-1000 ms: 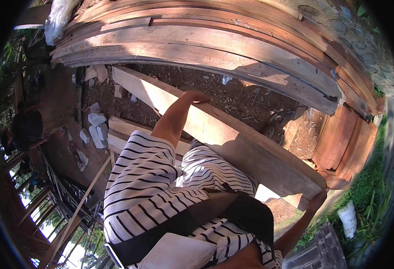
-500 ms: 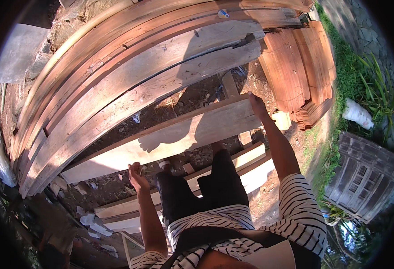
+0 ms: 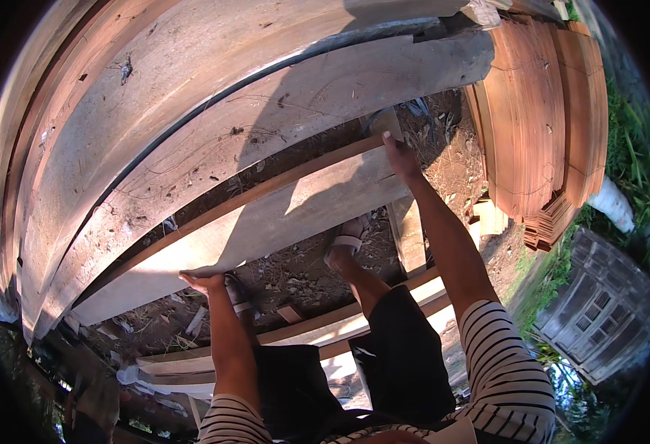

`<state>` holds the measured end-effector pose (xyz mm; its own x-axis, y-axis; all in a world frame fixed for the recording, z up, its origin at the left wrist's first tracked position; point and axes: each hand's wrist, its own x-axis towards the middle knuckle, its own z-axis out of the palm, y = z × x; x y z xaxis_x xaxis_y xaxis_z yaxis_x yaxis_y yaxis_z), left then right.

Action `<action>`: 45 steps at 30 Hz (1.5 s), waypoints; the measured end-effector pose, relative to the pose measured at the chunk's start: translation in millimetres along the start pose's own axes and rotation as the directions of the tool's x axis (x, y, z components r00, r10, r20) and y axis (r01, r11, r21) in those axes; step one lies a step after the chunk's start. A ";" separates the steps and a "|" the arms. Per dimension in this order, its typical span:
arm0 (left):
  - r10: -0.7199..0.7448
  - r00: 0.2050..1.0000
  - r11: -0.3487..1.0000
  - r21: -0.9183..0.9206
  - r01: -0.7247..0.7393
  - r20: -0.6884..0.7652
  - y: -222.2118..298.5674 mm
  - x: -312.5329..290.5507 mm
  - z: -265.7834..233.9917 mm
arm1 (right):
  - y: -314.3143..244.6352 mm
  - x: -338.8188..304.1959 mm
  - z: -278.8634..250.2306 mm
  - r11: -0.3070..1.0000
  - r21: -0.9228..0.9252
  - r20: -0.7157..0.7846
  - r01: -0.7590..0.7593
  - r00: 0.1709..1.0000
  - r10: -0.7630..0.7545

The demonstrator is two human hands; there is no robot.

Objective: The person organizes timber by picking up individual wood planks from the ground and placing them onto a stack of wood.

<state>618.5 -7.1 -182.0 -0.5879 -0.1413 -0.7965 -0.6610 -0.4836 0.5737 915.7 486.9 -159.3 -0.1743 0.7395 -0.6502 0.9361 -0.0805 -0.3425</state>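
Observation:
A long wooden plank (image 3: pixel 288 214) lies tilted on its edge in front of my legs, its pale face partly in shadow. My right hand (image 3: pixel 400 159) grips its right end, with the fingertips over the top edge. Lower down, my left hand (image 3: pixel 205 283) holds the plank's near edge left of the middle, the other fingers partly hidden beneath it. Just beyond is a wide grey-brown plank (image 3: pixel 265 122), part of a row of long boards.
Bundled thin reddish wood strips (image 3: pixel 524 118) stand at the right. More beams (image 3: pixel 325 333) lie under my legs. A wooden crosspiece (image 3: pixel 406 229) rests on the littered soil. Farther right are a white sack (image 3: pixel 612 205) and a weathered wooden panel (image 3: pixel 598 303).
My left hand has come up against the plank's near edge. My view has moved closer to the boards, and one foot now shows nearer the plank. My right hand stays at the right end.

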 end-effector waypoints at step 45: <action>0.492 0.870 0.564 0.773 -0.290 -0.033 253.0 2.4 -274.0 | -139.0 -295.9 288.4 0.831 0.197 0.717 -0.520 0.655 0.240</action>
<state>577.6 -366.5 -91.1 -0.8216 -0.3892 -0.4166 -0.5627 0.4362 0.7022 749.1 86.5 -114.9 -0.1088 -0.0138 -0.9940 0.8084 -0.5832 -0.0804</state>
